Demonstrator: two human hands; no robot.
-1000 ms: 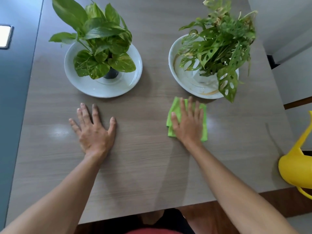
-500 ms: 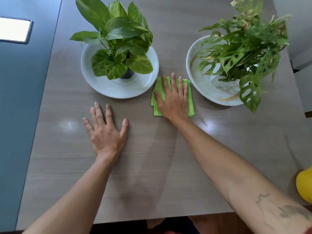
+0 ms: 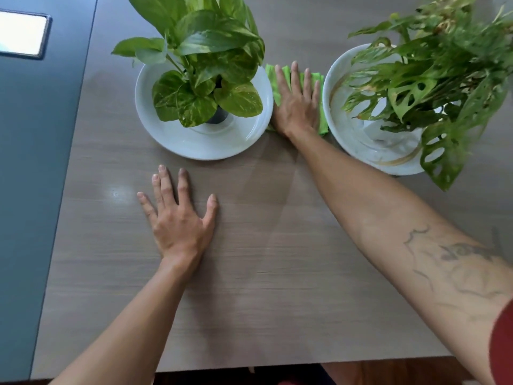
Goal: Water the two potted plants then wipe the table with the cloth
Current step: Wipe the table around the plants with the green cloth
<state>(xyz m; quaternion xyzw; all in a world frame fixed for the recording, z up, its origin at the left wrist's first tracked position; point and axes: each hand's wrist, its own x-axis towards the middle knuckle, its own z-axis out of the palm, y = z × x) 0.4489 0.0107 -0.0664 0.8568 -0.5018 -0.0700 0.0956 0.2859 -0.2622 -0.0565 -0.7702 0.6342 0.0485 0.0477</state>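
Note:
My right hand (image 3: 297, 102) lies flat on the green cloth (image 3: 322, 123), pressing it onto the grey wooden table (image 3: 277, 245) in the gap between the two white dishes. The left dish (image 3: 177, 143) holds a broad-leaved plant (image 3: 205, 59) in a dark pot. The right dish (image 3: 361, 145) holds a plant with holed leaves (image 3: 433, 87). My left hand (image 3: 179, 218) rests palm down on the table, fingers spread, in front of the left dish and holding nothing.
A blue-grey surface (image 3: 33, 190) borders the table on the left, with a bright rectangular panel (image 3: 22, 33) at its far end. The table's near edge (image 3: 277, 366) runs along the bottom of the view.
My right hand has slid the cloth away from me and to the left, from in front of the right dish into the gap between the dishes. The yellow watering can has left the view.

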